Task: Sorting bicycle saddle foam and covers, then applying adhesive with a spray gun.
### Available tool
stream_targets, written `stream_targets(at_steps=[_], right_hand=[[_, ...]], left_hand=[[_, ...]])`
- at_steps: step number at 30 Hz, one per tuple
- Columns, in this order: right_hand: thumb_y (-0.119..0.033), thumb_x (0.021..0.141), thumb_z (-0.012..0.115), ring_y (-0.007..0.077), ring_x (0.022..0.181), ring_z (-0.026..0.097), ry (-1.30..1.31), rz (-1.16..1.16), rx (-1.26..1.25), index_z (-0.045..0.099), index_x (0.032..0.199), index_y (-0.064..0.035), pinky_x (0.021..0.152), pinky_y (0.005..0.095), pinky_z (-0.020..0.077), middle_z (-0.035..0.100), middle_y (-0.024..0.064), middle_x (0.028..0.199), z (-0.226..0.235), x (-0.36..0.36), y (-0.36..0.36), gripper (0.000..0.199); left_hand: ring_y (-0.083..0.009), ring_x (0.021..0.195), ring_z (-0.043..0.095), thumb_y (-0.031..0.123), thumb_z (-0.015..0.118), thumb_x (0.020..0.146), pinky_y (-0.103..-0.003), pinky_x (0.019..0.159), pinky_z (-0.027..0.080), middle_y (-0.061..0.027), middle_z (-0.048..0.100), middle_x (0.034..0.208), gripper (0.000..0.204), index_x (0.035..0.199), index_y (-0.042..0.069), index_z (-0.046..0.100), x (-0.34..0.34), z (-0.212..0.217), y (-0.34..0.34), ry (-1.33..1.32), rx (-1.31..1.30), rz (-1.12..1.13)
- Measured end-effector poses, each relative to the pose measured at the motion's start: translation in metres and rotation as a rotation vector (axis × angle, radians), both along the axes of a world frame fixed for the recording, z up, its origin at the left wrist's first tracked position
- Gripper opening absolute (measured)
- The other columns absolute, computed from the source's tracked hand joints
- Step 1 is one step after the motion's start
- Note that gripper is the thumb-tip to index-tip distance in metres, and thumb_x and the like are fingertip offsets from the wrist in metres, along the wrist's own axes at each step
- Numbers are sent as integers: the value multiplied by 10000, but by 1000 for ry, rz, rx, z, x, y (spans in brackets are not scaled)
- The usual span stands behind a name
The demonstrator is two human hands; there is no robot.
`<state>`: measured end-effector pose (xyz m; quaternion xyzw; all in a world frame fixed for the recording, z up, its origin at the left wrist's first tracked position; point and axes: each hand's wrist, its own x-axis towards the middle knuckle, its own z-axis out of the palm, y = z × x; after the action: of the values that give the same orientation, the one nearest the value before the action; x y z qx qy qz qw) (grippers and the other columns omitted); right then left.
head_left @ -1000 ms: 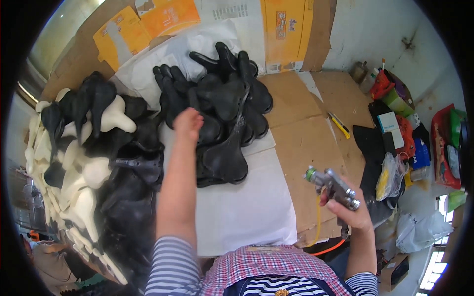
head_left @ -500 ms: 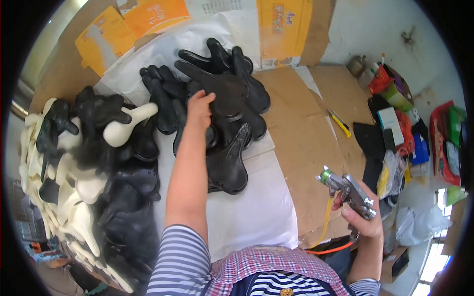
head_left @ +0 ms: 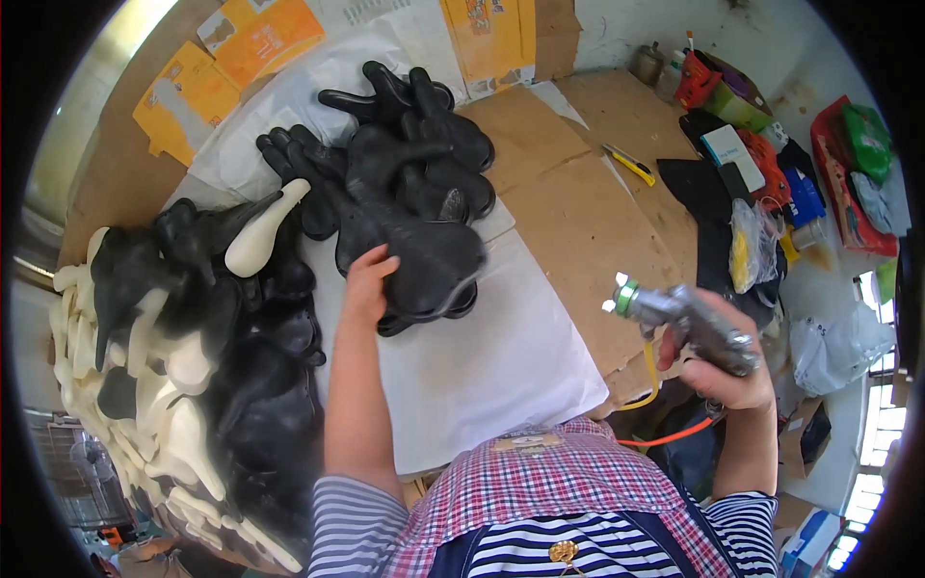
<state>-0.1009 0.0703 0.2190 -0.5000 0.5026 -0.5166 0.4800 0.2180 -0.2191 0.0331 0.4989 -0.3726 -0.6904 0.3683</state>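
My left hand [head_left: 369, 279] is closed on the left edge of a black bicycle saddle [head_left: 424, 252]. That saddle lies over the near part of a pile of similar black saddles [head_left: 385, 154] on white paper [head_left: 472, 376]; its fingers' undersides are hidden beneath it. At the right, my right hand [head_left: 727, 380] is wrapped round a metal spray gun [head_left: 689, 323] with a green ring near its nozzle. The gun is held up above the cardboard, its nozzle towards the left. A yellow hose and an orange hose [head_left: 665, 438] run below it.
A heap of cream and black saddles [head_left: 183, 385] fills the left side. Brown cardboard [head_left: 578, 222] covers the table, with a yellow utility knife [head_left: 631, 165] on it. Bags, boxes and a dark cloth [head_left: 708, 212] lie along the right. Orange-yellow card sheets [head_left: 265, 43] line the back.
My left hand has brought the black saddle nearer to me, over the near end of the pile. My right hand still holds up the spray gun. The whole view has shifted.
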Motion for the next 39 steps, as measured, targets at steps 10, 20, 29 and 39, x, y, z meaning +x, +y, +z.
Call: stream_targets(at_steps=[10, 20, 29, 39], right_hand=[[-104, 815, 633, 127, 711, 586, 34, -294, 133, 583, 950, 25, 684, 267, 480, 606, 53, 777, -15, 43, 31, 193], [-74, 755, 656, 148, 756, 597, -97, -168, 279, 458, 1253, 45, 704, 289, 505, 605, 88, 857, -11, 96, 78, 550], [-94, 759, 659, 150, 812, 582, -17, -243, 121, 440, 1271, 38, 755, 307, 487, 593, 87, 905, 1, 129, 61, 572], [-128, 794, 622, 157, 716, 575, 142, -243, 5, 442, 1278, 36, 671, 294, 476, 598, 93, 811, 19, 167, -55, 543]], left_hand=[[-236, 1063, 567, -32, 500, 846, -353, 949, 443, -115, 599, 1138, 323, 1168, -22, 532, 206, 31, 9, 59, -212, 274], [-234, 990, 577, 18, 605, 754, -321, 861, 452, -136, 605, 1103, 455, 1193, -56, 511, 42, -22, -62, -44, -98, -98], [-290, 982, 580, 112, 640, 618, -334, 847, 433, -179, 612, 1025, 459, 1045, -38, 561, 9, -73, -8, -493, -416, -449], [-244, 999, 583, -29, 563, 641, -350, 932, 446, -114, 598, 1086, 467, 1105, -1, 512, 215, -51, 41, 194, -231, 139]])
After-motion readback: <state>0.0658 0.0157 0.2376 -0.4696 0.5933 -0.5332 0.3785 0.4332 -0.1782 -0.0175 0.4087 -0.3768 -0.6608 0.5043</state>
